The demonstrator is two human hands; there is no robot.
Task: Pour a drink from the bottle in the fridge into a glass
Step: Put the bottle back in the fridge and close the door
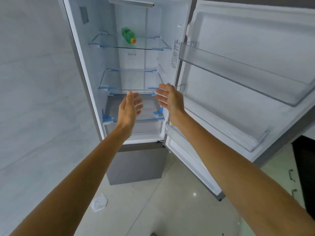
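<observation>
A green bottle [127, 35] with a yellow cap lies on its side on the upper glass shelf [131, 47] of the open fridge [81, 65], cap pointing toward me. My left hand [129, 108] and my right hand [168, 99] reach forward side by side in front of the lower shelves, well below the bottle. Both have straight fingers, palms facing each other, and hold nothing. No glass is in view.
The fridge door [247, 74] stands wide open on the right, with clear door bins [238, 68]. A second glass shelf [129, 90] and a drawer lie behind my hands. A white marbled wall is on the left. A small white object [98, 203] lies on the tiled floor.
</observation>
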